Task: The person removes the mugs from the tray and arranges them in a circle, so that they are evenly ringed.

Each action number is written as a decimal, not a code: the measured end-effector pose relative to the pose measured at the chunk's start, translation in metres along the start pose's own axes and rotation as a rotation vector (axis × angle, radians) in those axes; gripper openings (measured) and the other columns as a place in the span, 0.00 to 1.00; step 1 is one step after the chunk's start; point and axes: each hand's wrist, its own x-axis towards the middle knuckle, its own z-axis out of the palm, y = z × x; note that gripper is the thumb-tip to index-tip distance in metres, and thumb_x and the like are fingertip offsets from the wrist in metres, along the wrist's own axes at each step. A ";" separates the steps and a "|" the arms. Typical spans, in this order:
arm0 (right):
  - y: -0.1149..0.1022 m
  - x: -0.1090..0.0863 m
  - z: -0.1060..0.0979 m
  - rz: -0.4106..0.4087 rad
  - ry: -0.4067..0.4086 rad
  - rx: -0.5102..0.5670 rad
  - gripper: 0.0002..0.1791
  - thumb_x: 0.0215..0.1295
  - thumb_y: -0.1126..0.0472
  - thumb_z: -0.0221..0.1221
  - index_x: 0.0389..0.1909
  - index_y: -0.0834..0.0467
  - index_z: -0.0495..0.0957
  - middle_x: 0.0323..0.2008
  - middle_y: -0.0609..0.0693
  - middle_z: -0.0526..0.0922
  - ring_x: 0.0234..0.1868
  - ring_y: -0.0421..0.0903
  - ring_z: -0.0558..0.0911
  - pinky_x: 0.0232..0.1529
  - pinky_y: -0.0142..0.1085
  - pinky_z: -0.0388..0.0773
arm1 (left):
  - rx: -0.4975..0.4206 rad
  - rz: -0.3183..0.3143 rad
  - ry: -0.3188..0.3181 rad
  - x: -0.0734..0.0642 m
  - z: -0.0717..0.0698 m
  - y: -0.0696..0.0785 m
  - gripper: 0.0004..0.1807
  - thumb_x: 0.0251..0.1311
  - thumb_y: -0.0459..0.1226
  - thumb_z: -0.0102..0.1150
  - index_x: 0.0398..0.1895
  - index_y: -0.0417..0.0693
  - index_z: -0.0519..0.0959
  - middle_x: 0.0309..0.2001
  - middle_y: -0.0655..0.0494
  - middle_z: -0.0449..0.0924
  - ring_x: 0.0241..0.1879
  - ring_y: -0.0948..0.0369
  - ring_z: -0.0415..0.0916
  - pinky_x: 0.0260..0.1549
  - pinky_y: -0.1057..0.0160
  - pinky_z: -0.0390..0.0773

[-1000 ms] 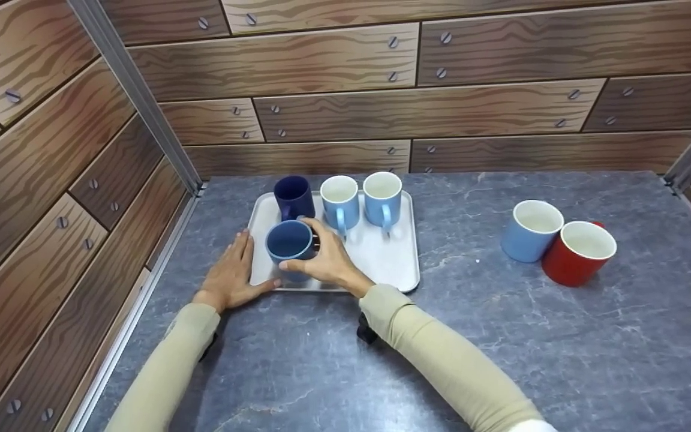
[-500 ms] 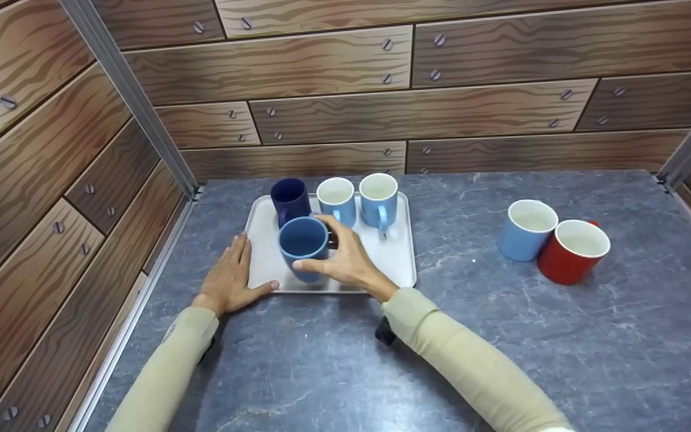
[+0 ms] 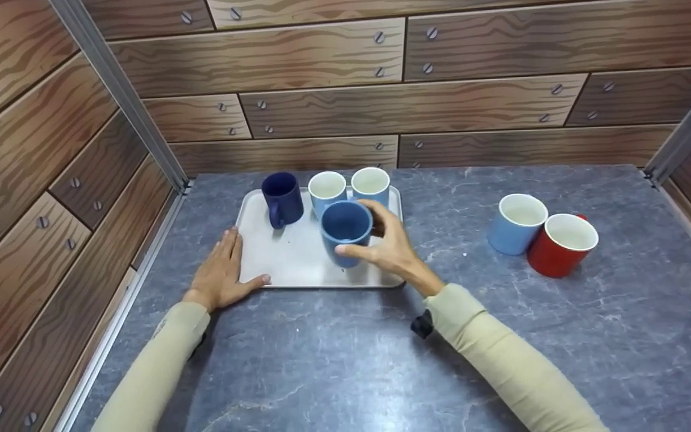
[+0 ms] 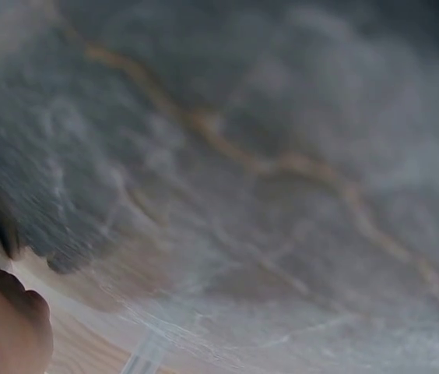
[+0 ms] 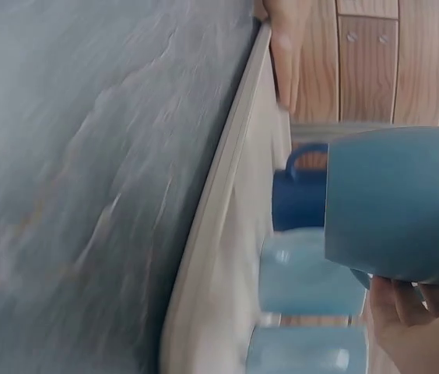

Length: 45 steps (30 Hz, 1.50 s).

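My right hand (image 3: 390,243) grips a blue mug (image 3: 345,231) by its side, thumb in front and fingers behind. In the right wrist view the held mug (image 5: 398,206) hangs above the white tray (image 3: 285,264), its base apart from the surface. My left hand (image 3: 219,273) lies flat with straight fingers along the tray's left edge, thumb at the front rim. At the back of the tray stand a dark blue mug (image 3: 285,201) and two light blue mugs with white insides, one (image 3: 326,189) in the middle and the other (image 3: 371,183) at the right, both partly hidden behind the held mug.
Off to the right on the grey marbled table (image 3: 321,360), a light blue mug (image 3: 516,225) and a red mug (image 3: 561,246) stand side by side. Wood-patterned walls (image 3: 315,111) close in the back and the left.
The right hand has carried the blue mug rightward across the tray, from in front of the dark blue mug to in front of the light blue ones. The left hand keeps its place on the tray.
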 end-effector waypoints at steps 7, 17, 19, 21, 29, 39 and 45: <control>0.013 -0.009 -0.036 0.021 0.068 0.000 0.46 0.45 0.68 0.83 0.69 0.64 0.76 0.60 0.62 0.85 0.56 0.59 0.85 0.60 0.48 0.83 | -0.012 0.012 -0.010 0.002 0.003 0.001 0.68 0.66 0.76 0.47 0.84 0.28 0.43 0.86 0.33 0.35 0.86 0.38 0.37 0.85 0.44 0.46; 0.020 -0.013 -0.078 0.070 0.124 -0.035 0.46 0.45 0.70 0.82 0.69 0.66 0.75 0.60 0.63 0.85 0.58 0.57 0.83 0.59 0.36 0.81 | -0.033 -0.008 0.003 -0.002 0.000 -0.001 0.67 0.67 0.75 0.48 0.85 0.29 0.43 0.87 0.33 0.35 0.86 0.39 0.35 0.85 0.44 0.45; 0.022 -0.014 -0.086 0.081 0.132 -0.050 0.46 0.45 0.70 0.82 0.69 0.67 0.74 0.60 0.64 0.84 0.58 0.58 0.83 0.59 0.37 0.81 | -0.032 -0.011 -0.002 -0.003 0.000 -0.001 0.67 0.67 0.75 0.48 0.85 0.29 0.42 0.87 0.33 0.35 0.86 0.39 0.35 0.85 0.43 0.45; 0.023 -0.015 -0.094 0.092 0.138 -0.062 0.46 0.46 0.71 0.82 0.69 0.67 0.73 0.61 0.65 0.84 0.58 0.58 0.83 0.60 0.38 0.81 | -0.031 -0.012 0.000 -0.003 0.000 -0.001 0.67 0.67 0.75 0.48 0.85 0.28 0.42 0.87 0.33 0.35 0.86 0.38 0.35 0.85 0.43 0.45; 0.026 -0.025 -0.122 0.139 0.169 -0.152 0.47 0.48 0.67 0.82 0.71 0.67 0.72 0.62 0.65 0.83 0.60 0.57 0.82 0.61 0.36 0.79 | -0.029 -0.006 0.005 0.000 0.000 -0.002 0.67 0.68 0.75 0.47 0.85 0.28 0.42 0.86 0.32 0.35 0.86 0.38 0.35 0.85 0.43 0.45; 0.020 -0.047 -0.135 0.135 0.219 -0.179 0.45 0.47 0.68 0.82 0.70 0.66 0.74 0.60 0.63 0.85 0.56 0.53 0.83 0.56 0.30 0.80 | -0.037 -0.004 0.001 0.000 -0.002 -0.002 0.67 0.68 0.75 0.48 0.84 0.27 0.42 0.86 0.32 0.34 0.86 0.38 0.35 0.85 0.42 0.45; 0.015 -0.069 -0.142 0.120 0.221 -0.204 0.47 0.46 0.68 0.83 0.71 0.63 0.75 0.60 0.61 0.86 0.54 0.49 0.84 0.53 0.28 0.81 | -0.044 -0.008 -0.007 0.000 -0.002 0.000 0.67 0.67 0.75 0.48 0.84 0.28 0.42 0.87 0.32 0.34 0.86 0.38 0.35 0.85 0.42 0.44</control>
